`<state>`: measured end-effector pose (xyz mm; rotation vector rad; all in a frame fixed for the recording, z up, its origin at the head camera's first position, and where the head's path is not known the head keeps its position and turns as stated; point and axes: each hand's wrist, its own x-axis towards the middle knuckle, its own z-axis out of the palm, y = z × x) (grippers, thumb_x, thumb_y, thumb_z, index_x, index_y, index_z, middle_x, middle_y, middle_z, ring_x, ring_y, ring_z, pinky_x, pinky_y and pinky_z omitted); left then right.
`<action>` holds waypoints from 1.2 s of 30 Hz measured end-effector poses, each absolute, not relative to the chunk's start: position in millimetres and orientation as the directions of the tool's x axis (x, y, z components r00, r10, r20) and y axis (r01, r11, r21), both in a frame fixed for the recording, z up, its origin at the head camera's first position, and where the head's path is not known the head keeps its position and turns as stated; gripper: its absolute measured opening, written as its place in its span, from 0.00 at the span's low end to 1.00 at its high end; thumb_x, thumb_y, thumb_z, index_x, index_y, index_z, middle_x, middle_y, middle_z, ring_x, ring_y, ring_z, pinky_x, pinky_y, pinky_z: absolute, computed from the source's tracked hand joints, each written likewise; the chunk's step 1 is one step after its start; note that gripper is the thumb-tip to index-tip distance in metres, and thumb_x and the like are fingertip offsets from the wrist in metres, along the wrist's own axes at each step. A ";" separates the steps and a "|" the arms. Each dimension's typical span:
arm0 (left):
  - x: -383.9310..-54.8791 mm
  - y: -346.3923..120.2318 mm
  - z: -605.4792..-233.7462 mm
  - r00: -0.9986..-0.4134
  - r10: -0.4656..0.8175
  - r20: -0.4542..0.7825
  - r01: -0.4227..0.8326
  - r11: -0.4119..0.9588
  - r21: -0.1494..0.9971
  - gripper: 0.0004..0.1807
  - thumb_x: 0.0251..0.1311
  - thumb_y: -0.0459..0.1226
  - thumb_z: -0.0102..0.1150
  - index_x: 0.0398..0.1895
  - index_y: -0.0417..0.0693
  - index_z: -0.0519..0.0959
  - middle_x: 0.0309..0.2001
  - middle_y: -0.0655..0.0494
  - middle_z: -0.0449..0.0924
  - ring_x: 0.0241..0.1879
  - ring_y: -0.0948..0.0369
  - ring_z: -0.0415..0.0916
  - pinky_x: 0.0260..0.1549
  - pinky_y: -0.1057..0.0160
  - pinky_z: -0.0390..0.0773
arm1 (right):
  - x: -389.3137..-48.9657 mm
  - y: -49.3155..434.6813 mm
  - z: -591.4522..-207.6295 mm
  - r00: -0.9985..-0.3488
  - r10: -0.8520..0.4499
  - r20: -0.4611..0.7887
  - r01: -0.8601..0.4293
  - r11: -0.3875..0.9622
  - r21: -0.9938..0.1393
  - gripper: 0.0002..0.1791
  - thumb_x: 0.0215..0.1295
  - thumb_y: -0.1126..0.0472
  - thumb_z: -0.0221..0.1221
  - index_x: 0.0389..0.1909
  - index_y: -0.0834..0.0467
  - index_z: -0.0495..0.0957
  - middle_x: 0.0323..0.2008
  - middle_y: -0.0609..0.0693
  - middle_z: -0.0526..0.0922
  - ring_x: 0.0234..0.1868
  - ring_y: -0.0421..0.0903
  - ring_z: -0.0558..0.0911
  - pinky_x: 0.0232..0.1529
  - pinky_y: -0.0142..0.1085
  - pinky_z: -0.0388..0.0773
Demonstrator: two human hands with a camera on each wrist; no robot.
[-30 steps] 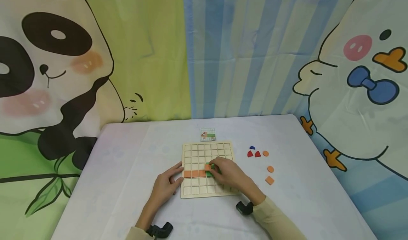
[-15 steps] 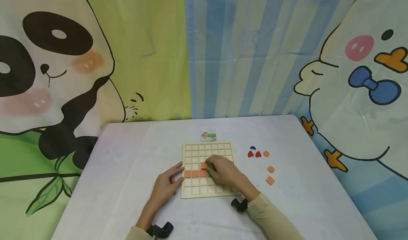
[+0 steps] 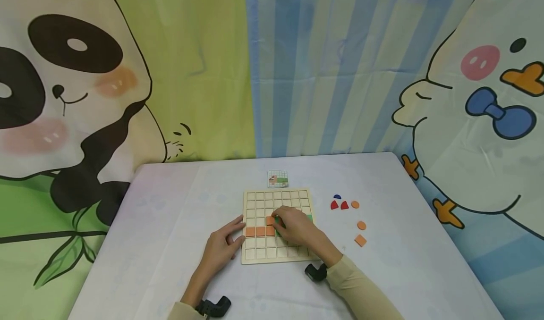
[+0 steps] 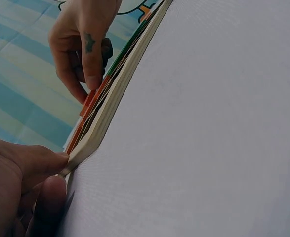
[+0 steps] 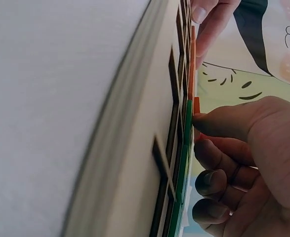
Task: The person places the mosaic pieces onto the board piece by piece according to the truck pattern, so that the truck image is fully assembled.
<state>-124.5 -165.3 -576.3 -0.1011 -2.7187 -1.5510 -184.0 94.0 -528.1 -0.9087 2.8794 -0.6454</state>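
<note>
Right hand [image 3: 297, 228] low over the board, thumb and index pinching a flat orange tile [image 3: 269, 221], other fingers curled in. Tile lies at the fingertips, left of the palm; face looks square, so no clear long axis. It is just beyond the inner end of an orange strip [image 3: 260, 231] of flat tiles, which runs left to right. Both wrist views show the tile standing proud of its neighbours; my judgement: over its cell, not yet seated. That fit of tile to cell is the relation to watch.

Left hand [image 3: 221, 244] farther from the tile, fingers fairly straight and spread, tips touching the left edge of the pale wooden grid board [image 3: 260, 254].

Green flat tiles [image 5: 187, 123] beside the pinch, mostly under the right hand; count uncertain. Tile's right side also hidden by fingers. Wrist views see the board nearly edge-on, so cells are hard to read.

Outward, on the white-covered counter [image 3: 178, 206]: blue half-disc [image 3: 337, 197], two red wedges [image 3: 334, 206], two orange discs [image 3: 355, 204], loose orange square [image 3: 360, 240], all right of the board. Small printed card [image 3: 278, 179] beyond it, details too small.
</note>
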 end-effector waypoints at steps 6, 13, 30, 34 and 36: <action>-124.4 -164.9 -577.2 -0.997 0.051 0.049 0.068 0.512 0.856 0.25 0.65 0.34 0.72 0.66 0.54 0.84 0.71 0.64 0.80 0.12 0.66 0.69 0.13 0.66 0.69 | -184.0 93.8 -529.4 -0.827 -0.558 0.070 -0.536 0.743 -0.402 0.14 0.76 0.55 0.64 0.54 0.57 0.85 0.49 0.49 0.89 0.36 0.38 0.79 0.38 0.30 0.79; -123.7 -163.9 -575.8 -0.998 0.043 0.053 0.067 0.520 0.851 0.25 0.65 0.34 0.72 0.66 0.53 0.84 0.71 0.65 0.80 0.12 0.66 0.69 0.12 0.66 0.69 | -184.5 93.6 -529.6 -0.827 -0.560 0.054 -0.531 0.746 -0.400 0.14 0.76 0.55 0.63 0.56 0.57 0.85 0.50 0.49 0.89 0.36 0.37 0.79 0.38 0.30 0.79; -123.6 -165.2 -576.9 -0.997 0.039 0.060 0.071 0.518 0.853 0.24 0.64 0.34 0.72 0.65 0.53 0.85 0.71 0.64 0.80 0.12 0.66 0.69 0.12 0.66 0.70 | -185.2 93.1 -528.9 -0.823 -0.565 0.051 -0.532 0.737 -0.416 0.15 0.76 0.55 0.64 0.56 0.57 0.85 0.51 0.49 0.88 0.40 0.39 0.81 0.42 0.32 0.82; -123.2 -164.7 -577.0 -0.996 0.048 0.076 0.090 0.507 0.857 0.25 0.64 0.33 0.72 0.65 0.51 0.84 0.71 0.61 0.80 0.12 0.67 0.69 0.12 0.66 0.70 | -184.7 94.0 -528.0 -0.823 -0.566 0.050 -0.532 0.736 -0.418 0.15 0.76 0.55 0.63 0.57 0.57 0.85 0.52 0.49 0.88 0.41 0.39 0.82 0.43 0.33 0.83; -123.2 -164.6 -577.3 -0.996 0.051 0.079 0.094 0.503 0.859 0.25 0.64 0.33 0.72 0.65 0.51 0.84 0.72 0.61 0.80 0.12 0.67 0.68 0.12 0.66 0.70 | -184.8 94.6 -528.0 -0.821 -0.569 0.052 -0.535 0.734 -0.418 0.15 0.76 0.55 0.63 0.56 0.57 0.85 0.51 0.50 0.88 0.40 0.39 0.82 0.42 0.33 0.83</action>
